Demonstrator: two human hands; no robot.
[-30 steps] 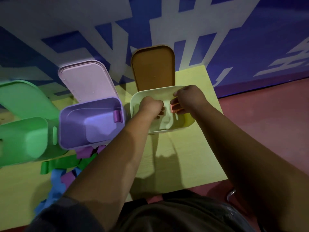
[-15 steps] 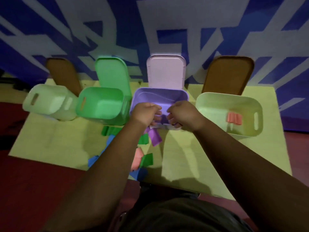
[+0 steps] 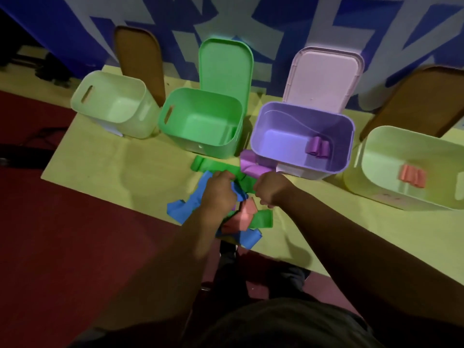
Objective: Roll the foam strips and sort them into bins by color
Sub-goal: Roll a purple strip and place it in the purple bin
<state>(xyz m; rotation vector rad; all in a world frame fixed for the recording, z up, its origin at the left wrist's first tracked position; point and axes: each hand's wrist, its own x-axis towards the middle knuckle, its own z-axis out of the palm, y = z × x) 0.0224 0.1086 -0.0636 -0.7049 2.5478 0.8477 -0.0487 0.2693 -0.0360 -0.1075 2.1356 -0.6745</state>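
Several loose foam strips lie in a pile at the table's near edge: a blue strip (image 3: 183, 208), a green strip (image 3: 208, 168), a purple strip (image 3: 251, 168) and an orange strip (image 3: 244, 217). My left hand (image 3: 219, 190) sits on the pile, its fingers curled round the blue strip. My right hand (image 3: 270, 189) is beside it with fingers curled downward; what they hold is hidden. A purple roll (image 3: 318, 148) lies in the purple bin (image 3: 261, 136). An orange roll (image 3: 413, 178) lies in the pale green bin (image 3: 371, 144) on the right. The green bin (image 3: 200, 101) shows no strips.
A second pale green bin (image 3: 110, 84) stands at the far left. Open lids rise behind the bins against the blue and white wall. The yellow table (image 3: 113, 169) ends just behind the pile, with red floor (image 3: 62, 247) below. Another green strip (image 3: 262, 219) lies at the edge.
My hands left the right pale green bin, where the orange roll stayed, passed the purple bin's front, and now sit lower on the strip pile. The view swung left.
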